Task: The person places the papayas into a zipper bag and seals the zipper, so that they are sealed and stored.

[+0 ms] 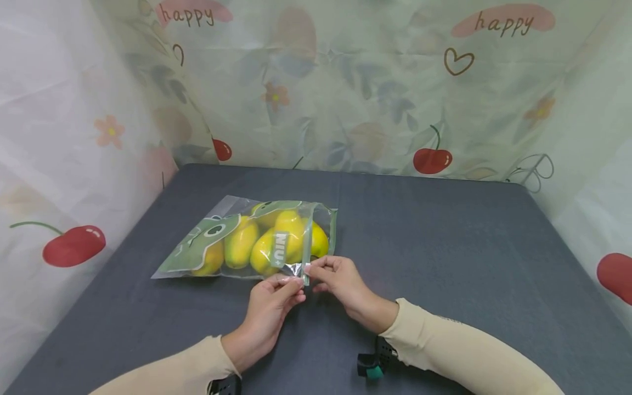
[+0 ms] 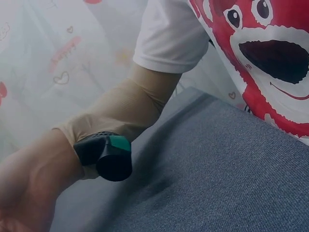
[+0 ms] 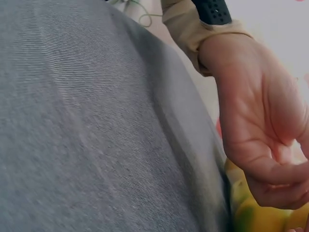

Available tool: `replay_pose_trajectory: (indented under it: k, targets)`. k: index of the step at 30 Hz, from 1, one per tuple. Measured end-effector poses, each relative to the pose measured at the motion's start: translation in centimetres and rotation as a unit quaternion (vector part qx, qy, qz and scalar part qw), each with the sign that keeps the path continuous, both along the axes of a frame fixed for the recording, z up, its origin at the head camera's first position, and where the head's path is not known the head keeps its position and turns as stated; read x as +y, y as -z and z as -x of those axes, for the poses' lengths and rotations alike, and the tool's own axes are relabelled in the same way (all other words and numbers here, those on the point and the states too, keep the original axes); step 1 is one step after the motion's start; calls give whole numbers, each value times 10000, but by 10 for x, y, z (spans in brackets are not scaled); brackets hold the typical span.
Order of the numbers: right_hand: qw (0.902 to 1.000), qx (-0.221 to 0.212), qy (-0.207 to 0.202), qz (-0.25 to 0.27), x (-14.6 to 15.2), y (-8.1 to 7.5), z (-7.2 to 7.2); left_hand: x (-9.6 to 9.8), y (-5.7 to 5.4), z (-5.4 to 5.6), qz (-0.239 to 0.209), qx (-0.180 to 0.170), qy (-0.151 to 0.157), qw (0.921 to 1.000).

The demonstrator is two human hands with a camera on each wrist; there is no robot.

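Note:
A clear zip bag (image 1: 190, 253) with a green cartoon print lies on its side on the table, with several yellow mangoes (image 1: 241, 247) inside. Its green-edged opening faces right. At the near corner of that opening, my left hand (image 1: 266, 310) pinches the bag's edge between thumb and fingers. Just right of it, my right hand (image 1: 348, 291) pinches the green zip strip (image 1: 307, 241) near its lower end. The two hands' fingertips are close together. Part of the mangoes (image 3: 263, 218) shows below a hand in the right wrist view.
A dark grey cloth covers the table (image 1: 444, 247). Patterned curtains (image 1: 345, 82) stand behind and at both sides. Thin looped wire (image 1: 535, 171) shows by the back right corner. A black wrist camera (image 1: 369, 365) hangs under the right sleeve.

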State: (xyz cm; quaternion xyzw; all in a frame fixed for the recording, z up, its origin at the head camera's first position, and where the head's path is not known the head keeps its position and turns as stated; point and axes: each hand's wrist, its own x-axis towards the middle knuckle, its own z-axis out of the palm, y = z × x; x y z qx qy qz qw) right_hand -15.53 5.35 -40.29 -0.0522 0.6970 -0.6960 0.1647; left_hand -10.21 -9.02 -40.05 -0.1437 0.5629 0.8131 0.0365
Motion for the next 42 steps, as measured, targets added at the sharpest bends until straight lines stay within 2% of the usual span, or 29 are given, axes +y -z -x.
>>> replay_pose_trajectory:
  k: [20, 31, 42]
  targets:
    - [9978, -145, 651, -36, 3, -2, 39, 8, -1, 0, 54, -78, 52, 9999]
    - [9959, -230, 878, -16, 6, 0, 60, 10, 0, -2, 23, -94, 10, 10000]
    - [9954, -174, 941, -83, 7, 1, 78, 10, -1, 4, 3, -71, 61, 10000]
